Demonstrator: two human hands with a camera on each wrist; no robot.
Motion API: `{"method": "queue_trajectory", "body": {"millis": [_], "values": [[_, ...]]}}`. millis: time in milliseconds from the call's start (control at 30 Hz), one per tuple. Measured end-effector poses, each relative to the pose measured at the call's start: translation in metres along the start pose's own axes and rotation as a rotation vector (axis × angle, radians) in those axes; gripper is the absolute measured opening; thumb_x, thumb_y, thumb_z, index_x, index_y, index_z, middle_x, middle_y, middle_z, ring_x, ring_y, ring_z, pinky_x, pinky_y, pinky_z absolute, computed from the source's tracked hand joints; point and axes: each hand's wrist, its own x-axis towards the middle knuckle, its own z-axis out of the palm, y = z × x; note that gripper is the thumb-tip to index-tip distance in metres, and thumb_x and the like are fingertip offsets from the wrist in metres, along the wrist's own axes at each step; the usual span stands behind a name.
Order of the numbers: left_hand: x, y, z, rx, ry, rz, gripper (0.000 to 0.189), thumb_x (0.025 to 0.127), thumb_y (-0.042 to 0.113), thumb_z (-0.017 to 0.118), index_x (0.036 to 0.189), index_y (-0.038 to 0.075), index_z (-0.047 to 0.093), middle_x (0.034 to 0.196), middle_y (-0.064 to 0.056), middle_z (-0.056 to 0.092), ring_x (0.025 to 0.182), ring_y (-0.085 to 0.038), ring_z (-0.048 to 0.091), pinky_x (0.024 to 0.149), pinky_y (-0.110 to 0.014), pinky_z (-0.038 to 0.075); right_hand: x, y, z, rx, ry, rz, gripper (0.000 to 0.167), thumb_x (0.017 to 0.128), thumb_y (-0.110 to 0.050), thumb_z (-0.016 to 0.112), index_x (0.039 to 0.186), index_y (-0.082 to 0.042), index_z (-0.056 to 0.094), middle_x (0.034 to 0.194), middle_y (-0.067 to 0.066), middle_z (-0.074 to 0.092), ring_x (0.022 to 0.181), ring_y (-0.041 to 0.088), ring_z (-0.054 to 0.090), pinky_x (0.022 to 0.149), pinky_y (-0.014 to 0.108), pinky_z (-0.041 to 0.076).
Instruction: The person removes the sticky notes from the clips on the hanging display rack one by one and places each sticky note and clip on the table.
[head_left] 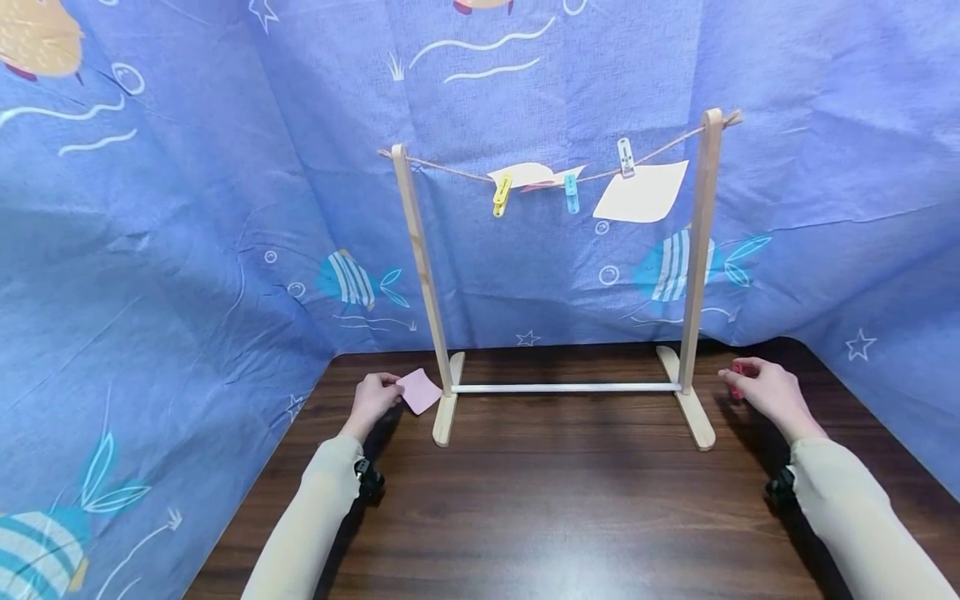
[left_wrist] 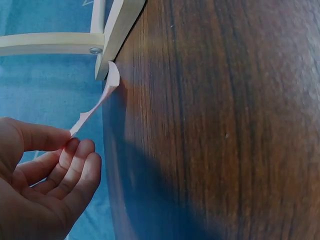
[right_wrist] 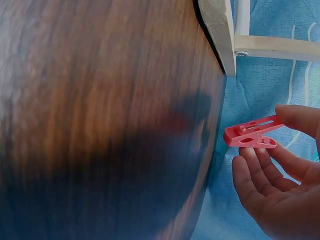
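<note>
Between thumb and fingertips my left hand (head_left: pixel 375 398) pinches one edge of a pink paper square (head_left: pixel 419 392), close beside the rack's left foot. In the left wrist view that paper (left_wrist: pixel 102 95) is seen nearly edge-on, its far end curled. My right hand (head_left: pixel 771 393) holds a red clothespin (right_wrist: pixel 250 134) by its handle ends, to the right of the rack's right foot. The wooden rack (head_left: pixel 701 250) stands between the hands with a string (head_left: pixel 457 172) across its top. On the string hang white sheets (head_left: pixel 643 192) with a yellow clothespin (head_left: pixel 502 196), a blue clothespin (head_left: pixel 572 193) and a white clothespin (head_left: pixel 626 157).
A white crossbar (head_left: pixel 562 388) joins the rack's two feet low over the dark wooden table (head_left: pixel 555 500). Blue cloth (head_left: pixel 487 283) printed with fish hangs behind the table and along both sides. Dark devices sit on both wrists.
</note>
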Motion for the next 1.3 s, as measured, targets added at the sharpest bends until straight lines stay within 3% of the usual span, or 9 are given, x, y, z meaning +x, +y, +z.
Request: {"method": "queue_trajectory", "body": {"millis": [233,433,600,933,1133,1300], "values": [[0.000,-0.001,0.003,0.001,-0.001,-0.009,0.025,0.087,0.002,0.066,0.107,-0.012,0.070,0.085,-0.019,0.071,0.067,-0.021,0.068,0.060,-0.026,0.056,0.002,0.000,0.004,0.002,-0.035,0.014,0.057,0.101,-0.038,0.057,0.125,0.013,0.056,0.074,0.010,0.068,0.102,0.049,0.058,0.086,0.058,0.045],[0.000,-0.006,0.005,-0.063,-0.028,-0.066,0.025,0.086,-0.001,0.064,0.107,-0.014,0.068,0.086,-0.020,0.070,0.063,-0.015,0.065,0.058,-0.024,0.056,0.002,0.000,0.009,-0.003,-0.071,0.026,0.054,0.101,-0.039,0.057,0.118,0.013,0.059,0.072,0.008,0.067,0.094,0.041,0.059,0.080,0.046,0.045],[0.001,-0.011,0.007,-0.119,-0.045,-0.118,0.028,0.085,-0.003,0.063,0.110,-0.015,0.066,0.084,-0.018,0.069,0.063,-0.014,0.065,0.059,-0.024,0.056,0.001,-0.001,0.012,0.002,-0.098,0.052,0.059,0.100,-0.037,0.058,0.124,0.017,0.055,0.077,0.014,0.068,0.093,0.041,0.060,0.080,0.048,0.047],[0.004,-0.018,0.009,-0.131,-0.033,-0.163,0.030,0.085,-0.004,0.065,0.111,-0.016,0.065,0.082,-0.014,0.067,0.062,-0.011,0.061,0.056,-0.020,0.052,0.003,0.001,0.017,0.027,-0.154,0.115,0.064,0.098,-0.039,0.060,0.128,0.017,0.053,0.106,0.031,0.065,0.105,0.046,0.053,0.093,0.059,0.043],[0.005,-0.020,0.010,-0.128,-0.029,-0.166,0.029,0.084,-0.002,0.068,0.110,-0.015,0.066,0.081,-0.011,0.066,0.061,-0.009,0.059,0.056,-0.018,0.050,0.005,0.002,0.015,0.026,-0.206,0.154,0.065,0.098,-0.041,0.060,0.130,0.016,0.053,0.113,0.031,0.062,0.101,0.042,0.052,0.083,0.048,0.046],[0.005,-0.018,0.009,-0.126,-0.041,-0.169,0.029,0.084,-0.001,0.068,0.109,-0.015,0.067,0.084,-0.012,0.067,0.064,-0.010,0.060,0.059,-0.020,0.052,0.005,0.004,0.017,0.020,-0.214,0.151,0.065,0.096,-0.040,0.062,0.128,0.016,0.054,0.121,0.035,0.058,0.107,0.046,0.053,0.090,0.054,0.046]]}}
